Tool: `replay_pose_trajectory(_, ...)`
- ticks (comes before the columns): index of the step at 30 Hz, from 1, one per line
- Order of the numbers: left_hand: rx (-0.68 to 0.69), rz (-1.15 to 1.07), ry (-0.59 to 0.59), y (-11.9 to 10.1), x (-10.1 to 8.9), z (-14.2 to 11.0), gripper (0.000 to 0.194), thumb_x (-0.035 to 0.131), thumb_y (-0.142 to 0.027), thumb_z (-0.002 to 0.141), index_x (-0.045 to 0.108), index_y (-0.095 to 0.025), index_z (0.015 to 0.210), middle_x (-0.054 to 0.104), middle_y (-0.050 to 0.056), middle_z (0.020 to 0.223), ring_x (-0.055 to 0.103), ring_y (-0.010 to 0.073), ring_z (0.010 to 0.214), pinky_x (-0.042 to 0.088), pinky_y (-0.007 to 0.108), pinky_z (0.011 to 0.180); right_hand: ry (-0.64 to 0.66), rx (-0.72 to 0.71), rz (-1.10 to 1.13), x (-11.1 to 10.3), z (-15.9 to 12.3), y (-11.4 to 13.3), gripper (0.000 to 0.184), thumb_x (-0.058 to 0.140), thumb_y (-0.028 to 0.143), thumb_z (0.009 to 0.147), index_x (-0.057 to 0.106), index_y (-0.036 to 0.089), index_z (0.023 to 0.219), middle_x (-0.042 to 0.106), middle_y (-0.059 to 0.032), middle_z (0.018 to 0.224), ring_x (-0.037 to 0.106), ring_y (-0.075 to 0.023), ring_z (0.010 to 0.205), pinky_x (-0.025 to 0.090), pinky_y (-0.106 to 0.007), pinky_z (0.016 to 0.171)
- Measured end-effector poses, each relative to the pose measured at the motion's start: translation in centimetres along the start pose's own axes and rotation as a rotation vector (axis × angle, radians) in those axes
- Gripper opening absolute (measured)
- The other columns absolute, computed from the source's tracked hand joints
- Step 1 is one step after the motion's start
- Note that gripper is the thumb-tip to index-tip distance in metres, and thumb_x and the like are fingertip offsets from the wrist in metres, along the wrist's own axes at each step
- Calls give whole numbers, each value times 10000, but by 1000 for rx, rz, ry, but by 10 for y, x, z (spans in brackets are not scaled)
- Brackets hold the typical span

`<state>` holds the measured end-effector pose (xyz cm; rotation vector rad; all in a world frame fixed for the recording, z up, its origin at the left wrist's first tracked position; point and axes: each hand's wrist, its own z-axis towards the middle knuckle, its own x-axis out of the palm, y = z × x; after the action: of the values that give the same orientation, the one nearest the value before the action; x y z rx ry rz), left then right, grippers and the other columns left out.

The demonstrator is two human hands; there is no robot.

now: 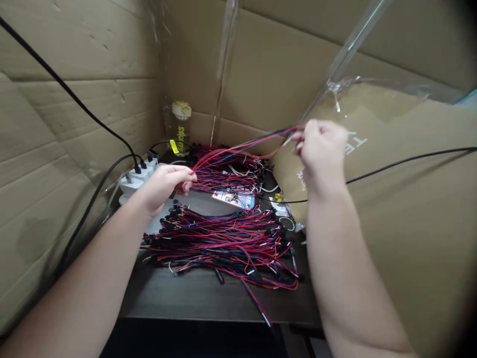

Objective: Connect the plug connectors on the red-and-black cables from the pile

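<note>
Between my two hands stretches a wire harness point(242, 145) of red, black and blue wires, held above the table. My left hand point(169, 184) pinches its left end with thumb and fingertips. Higher up on the right, my right hand point(322, 141) is closed round the other end; the fist hides that tip. Below lies a wide pile of similar wire harnesses point(223, 243) with black connectors and white tags. Behind it sits a second pile of harnesses point(227, 179), partly under the held wires.
Cardboard walls point(276, 64) enclose the dark table point(179, 298). A white power strip point(136, 179) with black plugs stands at left, near a clear bottle point(182, 127) with a yellowish lid. A printed card point(236, 199) lies between the piles. One black cable point(402, 164) crosses at right.
</note>
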<state>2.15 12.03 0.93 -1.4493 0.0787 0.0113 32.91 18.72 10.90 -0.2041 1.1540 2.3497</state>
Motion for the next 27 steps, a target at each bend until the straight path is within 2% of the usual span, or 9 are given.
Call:
replay_pose_trajectory(2, -76, 71, -80, 5, -10, 7, 236, 714, -377, 687, 614, -186, 591, 506, -10, 542, 467, 121, 529, 413, 267, 531, -126, 271, 40, 19, -11, -29, 288, 317, 273, 1101, 529, 151, 948, 689, -53, 837, 464, -48, 470, 370, -229, 482)
replay_pose_trajectory(5, -129, 153, -168, 18, -18, 17, 199, 718, -373, 659, 705, -175, 653, 593, 12, 567, 518, 139, 540, 426, 263, 519, -148, 581, 115, 39, -27, -59, 219, 459, 237, 1085, 588, 127, 947, 674, -21, 810, 501, -53, 492, 446, -207, 490)
replay_pose_trajectory(8, -147, 236, -234, 35, -22, 26, 204, 694, -318, 663, 767, -173, 787, 747, 60, 710, 652, 199, 673, 489, 284, 582, -134, 778, 185, 47, -36, -75, 219, 608, 337, 1046, 646, 123, 1071, 671, -11, 879, 598, -83, 622, 527, -213, 560)
replay_pose_trajectory(10, -135, 279, -249, 44, -24, 30, 233, 670, -274, 682, 767, -171, 867, 800, 78, 807, 722, 232, 799, 548, 310, 700, -122, 851, 226, 46, -37, -78, 251, 624, 362, 1038, 654, 128, 1124, 678, -25, 934, 634, -101, 693, 560, -231, 605)
replay_pose_trajectory(15, -90, 421, -282, 58, -30, 37, 290, 617, -262, 767, 727, -157, 1014, 821, 101, 951, 758, 267, 958, 563, 370, 948, -71, 837, 331, 41, -26, -61, 186, 594, 301, 1048, 639, 122, 1023, 686, -15, 868, 607, -80, 611, 535, -206, 560)
replay_pose_trajectory(19, -54, 578, -314, 62, -33, 41, 225, 564, -280, 821, 726, -175, 937, 805, 112, 978, 737, 307, 1012, 545, 423, 999, -42, 655, 413, 40, -18, -33, 147, 554, 170, 997, 568, 157, 851, 708, -20, 735, 588, -71, 479, 510, -187, 506)
replay_pose_trajectory(22, -32, 674, -311, 67, -31, 43, 213, 532, -289, 847, 720, -193, 872, 795, 107, 983, 727, 314, 1015, 548, 437, 990, -40, 523, 453, 40, -18, -20, 136, 576, 180, 971, 564, 175, 835, 705, -7, 706, 593, -72, 460, 512, -183, 507)
replay_pose_trajectory(24, -23, 722, -313, 70, -29, 44, 222, 522, -291, 865, 722, -202, 902, 793, 98, 1005, 725, 303, 1020, 552, 420, 977, -32, 495, 475, 40, -18, -20, 145, 567, 191, 982, 557, 182, 838, 697, 7, 713, 597, -69, 476, 526, -185, 533)
replay_pose_trajectory(27, -17, 785, -323, 72, -26, 44, 230, 523, -289, 890, 732, -212, 944, 791, 97, 1024, 726, 305, 1017, 557, 405, 951, -8, 578, 457, 43, -19, -34, 176, 519, 198, 1032, 562, 171, 864, 673, 16, 733, 596, -64, 518, 546, -192, 574)
